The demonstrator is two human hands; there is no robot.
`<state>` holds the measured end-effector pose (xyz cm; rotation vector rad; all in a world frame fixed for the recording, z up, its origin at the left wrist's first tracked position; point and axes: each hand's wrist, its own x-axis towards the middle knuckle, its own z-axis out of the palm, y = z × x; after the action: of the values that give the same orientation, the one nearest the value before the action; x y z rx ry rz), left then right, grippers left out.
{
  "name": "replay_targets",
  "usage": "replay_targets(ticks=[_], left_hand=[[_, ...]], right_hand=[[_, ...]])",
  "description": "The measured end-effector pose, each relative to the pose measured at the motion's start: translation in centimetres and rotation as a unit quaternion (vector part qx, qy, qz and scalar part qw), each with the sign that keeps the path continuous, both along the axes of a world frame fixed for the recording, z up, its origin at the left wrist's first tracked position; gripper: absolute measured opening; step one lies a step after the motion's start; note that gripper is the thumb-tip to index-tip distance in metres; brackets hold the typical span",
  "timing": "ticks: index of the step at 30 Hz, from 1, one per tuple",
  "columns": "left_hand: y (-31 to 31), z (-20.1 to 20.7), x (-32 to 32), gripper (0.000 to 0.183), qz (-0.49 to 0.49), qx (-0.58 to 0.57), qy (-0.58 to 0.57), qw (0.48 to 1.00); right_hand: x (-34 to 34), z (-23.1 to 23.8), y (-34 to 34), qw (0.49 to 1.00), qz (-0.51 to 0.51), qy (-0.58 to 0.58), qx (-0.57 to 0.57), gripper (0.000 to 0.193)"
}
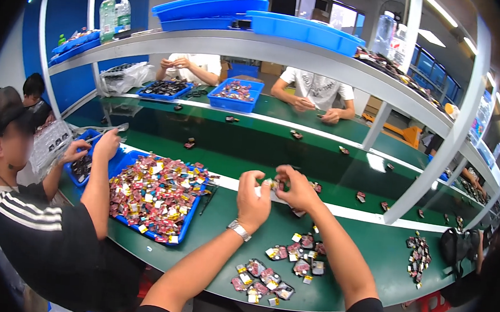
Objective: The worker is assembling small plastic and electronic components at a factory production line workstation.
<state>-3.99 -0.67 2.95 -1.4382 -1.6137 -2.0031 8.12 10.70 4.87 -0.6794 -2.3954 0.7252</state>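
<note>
My left hand [252, 204], with a silver watch on the wrist, is pinched at the near edge of the green belt. My right hand [297, 189] meets it there, fingers curled. Between their fingertips is a small electronic part [274, 185] with a bit of yellow on it, mostly hidden by the fingers. Below my hands on the green table lie several small black housings [263, 277] with red circuit boards and silver battery pouches. Left of my forearm a blue tray [186, 228] is heaped with loose red circuit boards and yellow-taped batteries [153, 195].
A green conveyor belt [233, 149] carries scattered parts. A shelf post [434, 174] slants down at the right, near another cluster of parts [418, 257]. Overhead, a shelf [223, 40] holds blue trays and bottles. A person [31, 210] works at the left; others sit across the belt.
</note>
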Motion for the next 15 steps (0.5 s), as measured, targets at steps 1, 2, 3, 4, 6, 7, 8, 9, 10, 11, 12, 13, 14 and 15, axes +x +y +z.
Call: replay_targets(ticks=[1, 2, 3, 4, 6, 7, 8, 9, 10, 11, 12, 13, 14, 15], left_hand=[[0.4, -0.8, -0.3, 0.016, 0.011, -0.035, -0.005, 0.999], [0.7, -1.9, -0.7, 0.016, -0.071, -0.097, -0.038, 0.992], [1.0, -2.5, -0.9, 0.019, -0.234, -0.198, -0.133, 0.942], [0.9, -2.6, -0.8, 0.023, -0.387, -0.295, -0.221, 0.845], [0.4, -2.6, -0.2, 0.032, -0.543, -0.371, -0.242, 0.713], [0.5, -2.3, 0.1, 0.031, -0.554, -0.373, -0.243, 0.703], [0.5, -2.0, 0.5, 0.03, -0.564, -0.376, -0.244, 0.693], [0.0, -1.9, 1.1, 0.033, -0.56, -0.352, -0.302, 0.687], [0.0, -2.0, 1.4, 0.033, -0.561, -0.36, -0.298, 0.684], [0.1, -2.1, 1.5, 0.034, -0.555, -0.349, -0.317, 0.686], [-0.1, -2.3, 1.4, 0.036, -0.544, -0.336, -0.338, 0.691], [-0.2, -2.2, 1.5, 0.039, -0.532, -0.341, -0.348, 0.693], [-0.1, -2.6, 1.4, 0.039, -0.543, -0.323, -0.36, 0.687], [-0.1, -2.4, 1.6, 0.039, -0.546, -0.325, -0.365, 0.681]], right_hand=[[2.3, 0.0, -1.0, 1.0, 0.019, 0.002, 0.005, 0.055], [4.1, 0.0, -2.3, 0.999, 0.039, 0.005, 0.01, 0.056], [5.4, 0.3, -3.6, 0.999, 0.05, -0.02, 0.01, 0.057], [6.5, 0.2, -5.0, 0.998, 0.06, 0.0, 0.002, 0.056], [7.8, 0.8, -6.5, 0.996, 0.076, -0.017, 0.045, 0.054], [8.5, 0.5, -6.6, 0.994, 0.078, -0.008, 0.071, 0.053], [9.1, 0.5, -6.6, 0.995, 0.069, -0.003, 0.07, 0.053], [9.5, 0.5, -6.8, 0.993, 0.049, 0.023, 0.102, 0.052], [9.8, 0.3, -6.9, 0.99, 0.029, 0.048, 0.133, 0.051], [9.6, -0.4, -7.0, 0.986, -0.025, 0.084, 0.139, 0.043], [9.0, -0.7, -7.5, 0.987, -0.025, 0.089, 0.135, 0.043], [8.5, -0.9, -8.0, 0.985, -0.071, 0.092, 0.126, 0.038], [8.0, -1.1, -8.5, 0.982, -0.116, 0.095, 0.118, 0.034], [7.5, -1.5, -8.6, 0.976, -0.136, 0.108, 0.13, 0.028]])
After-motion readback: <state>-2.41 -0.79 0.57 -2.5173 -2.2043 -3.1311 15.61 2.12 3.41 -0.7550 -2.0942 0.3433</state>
